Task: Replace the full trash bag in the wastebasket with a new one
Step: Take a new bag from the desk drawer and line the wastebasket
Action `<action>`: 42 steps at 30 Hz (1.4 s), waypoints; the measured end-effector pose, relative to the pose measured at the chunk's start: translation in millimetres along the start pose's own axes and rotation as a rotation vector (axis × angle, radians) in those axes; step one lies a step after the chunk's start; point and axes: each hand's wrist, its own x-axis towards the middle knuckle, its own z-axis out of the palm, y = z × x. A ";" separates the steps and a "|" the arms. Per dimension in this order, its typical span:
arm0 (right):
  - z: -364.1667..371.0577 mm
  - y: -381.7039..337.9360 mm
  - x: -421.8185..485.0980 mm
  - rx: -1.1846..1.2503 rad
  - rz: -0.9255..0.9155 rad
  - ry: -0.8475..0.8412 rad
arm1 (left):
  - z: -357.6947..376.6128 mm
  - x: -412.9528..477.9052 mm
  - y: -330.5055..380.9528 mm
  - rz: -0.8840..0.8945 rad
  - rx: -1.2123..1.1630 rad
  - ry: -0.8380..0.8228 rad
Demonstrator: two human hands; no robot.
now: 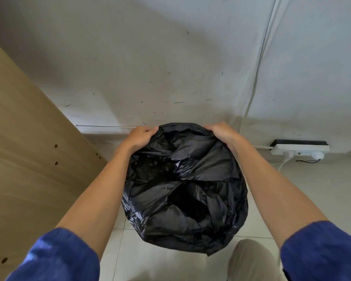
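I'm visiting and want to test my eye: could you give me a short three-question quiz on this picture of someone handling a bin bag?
1. True or false: both hands grip the far edge of the black bag.
2. What lies on the floor by the wall at the right? A) a power strip B) a broom C) a shoe
3. Fill in: the sleeves are ____ in colour.

Key
1. True: the left hand and right hand each clutch the plastic at the far edge.
2. A, the power strip, with plugs in it.
3. Blue.
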 end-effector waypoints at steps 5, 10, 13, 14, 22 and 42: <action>-1.6 12.5 15.2 -0.030 -0.104 0.003 | 2.2 4.6 -4.4 0.082 0.066 0.006; -7.0 19.0 19.1 -0.126 -0.153 0.074 | -3.0 4.4 -17.4 0.182 0.204 0.047; -13.2 19.9 19.4 -0.115 -0.024 0.003 | -4.1 2.1 -18.6 0.143 0.144 0.015; -14.5 21.0 18.5 -0.100 0.011 -0.007 | -3.3 1.3 -18.1 0.126 0.116 0.008; -20.7 42.2 7.1 0.138 0.023 -0.022 | -5.1 0.4 -24.9 0.049 -0.026 0.032; -24.7 94.8 -85.9 0.357 -0.068 0.074 | 10.0 -57.1 -68.9 -0.044 -0.469 0.279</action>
